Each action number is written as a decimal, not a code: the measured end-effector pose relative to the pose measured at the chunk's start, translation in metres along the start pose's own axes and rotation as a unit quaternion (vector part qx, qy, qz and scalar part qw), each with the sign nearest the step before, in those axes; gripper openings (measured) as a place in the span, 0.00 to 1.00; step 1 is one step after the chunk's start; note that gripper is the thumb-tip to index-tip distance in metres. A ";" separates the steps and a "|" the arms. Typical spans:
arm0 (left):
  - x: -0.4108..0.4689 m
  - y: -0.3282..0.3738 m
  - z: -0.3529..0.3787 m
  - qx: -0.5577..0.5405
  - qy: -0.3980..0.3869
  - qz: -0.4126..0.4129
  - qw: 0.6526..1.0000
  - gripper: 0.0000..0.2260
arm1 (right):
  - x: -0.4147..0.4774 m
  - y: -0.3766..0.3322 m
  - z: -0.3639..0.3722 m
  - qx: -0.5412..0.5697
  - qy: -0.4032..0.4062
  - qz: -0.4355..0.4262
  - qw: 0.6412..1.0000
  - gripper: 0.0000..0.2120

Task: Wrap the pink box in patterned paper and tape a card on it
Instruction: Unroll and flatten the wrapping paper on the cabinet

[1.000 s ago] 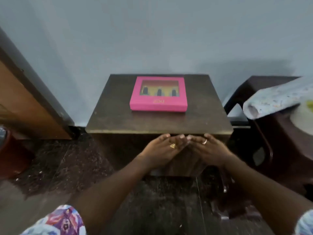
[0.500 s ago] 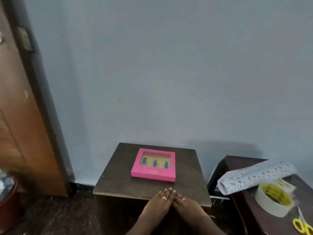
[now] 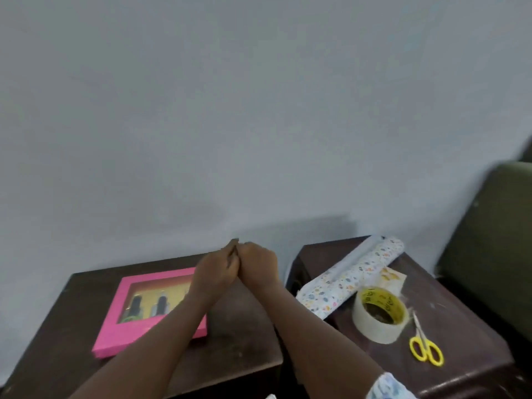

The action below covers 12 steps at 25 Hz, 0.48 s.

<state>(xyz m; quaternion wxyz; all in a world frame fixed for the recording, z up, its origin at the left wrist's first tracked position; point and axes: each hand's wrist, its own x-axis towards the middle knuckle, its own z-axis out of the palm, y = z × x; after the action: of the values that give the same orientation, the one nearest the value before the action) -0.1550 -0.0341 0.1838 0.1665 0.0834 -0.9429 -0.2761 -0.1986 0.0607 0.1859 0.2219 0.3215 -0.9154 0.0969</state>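
Pink and flat, the pink box (image 3: 129,335) lies unwrapped on a dark wooden table (image 3: 244,326), its clear window showing small bottles inside. The left forearm crosses above the box's right side and hides part of it. Just beyond the box's far right corner, both hands are lifted off the table and pressed against each other, the left hand (image 3: 214,272) knuckle to knuckle with the right hand (image 3: 257,266). Nothing shows in either hand, but they are seen from behind and blurred, so I cannot tell whether the fingers are curled or straight. To the right of the box, on a second dark table (image 3: 460,370), a roll of patterned paper (image 3: 351,279) lies slantwise. A pale card (image 3: 394,276) lies just beside the roll, and a roll of tape (image 3: 377,323) stands near both. Yellow-handled scissors (image 3: 426,347) lie farther right of the box, beyond the tape. A printed sleeve (image 3: 385,387) shows at the bottom edge.
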 end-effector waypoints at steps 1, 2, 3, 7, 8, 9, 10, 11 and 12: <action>0.012 0.019 0.013 -0.037 0.013 -0.041 0.998 0.21 | 0.004 0.015 -0.014 0.017 0.001 0.078 0.997 0.05; 0.023 0.038 0.027 -0.028 0.008 -0.047 0.998 0.16 | 0.007 0.035 -0.022 0.024 -0.017 0.136 0.990 0.05; 0.028 0.055 0.042 -0.010 -0.019 -0.039 0.999 0.14 | 0.006 0.055 -0.031 0.014 -0.034 0.193 0.980 0.09; 0.053 0.129 0.096 -0.022 -0.233 0.012 0.972 0.30 | -0.016 0.161 -0.051 -0.030 -0.018 0.386 0.922 0.13; 0.056 0.145 0.107 0.010 -0.282 0.027 0.959 0.32 | -0.024 0.186 -0.053 -0.030 -0.063 0.394 0.917 0.13; 0.059 0.155 0.118 0.040 -0.316 0.031 0.947 0.30 | -0.032 0.211 -0.053 -0.031 -0.134 0.361 0.922 0.13; 0.062 0.161 0.128 0.063 -0.338 0.036 0.938 0.26 | -0.040 0.228 -0.052 -0.037 -0.208 0.302 0.930 0.12; 0.067 0.162 0.136 0.071 -0.354 0.028 0.932 0.23 | -0.046 0.239 -0.051 -0.048 -0.276 0.244 0.928 0.11; 0.072 0.161 0.142 0.075 -0.351 0.017 0.933 0.22 | -0.051 0.246 -0.048 -0.068 -0.326 0.187 0.924 0.10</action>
<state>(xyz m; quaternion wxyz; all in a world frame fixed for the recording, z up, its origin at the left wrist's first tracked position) -0.2835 0.1521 0.1784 -0.1770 -0.0230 -0.9605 -0.2135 -0.3022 0.2940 0.1957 -0.0894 0.1420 -0.9852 -0.0356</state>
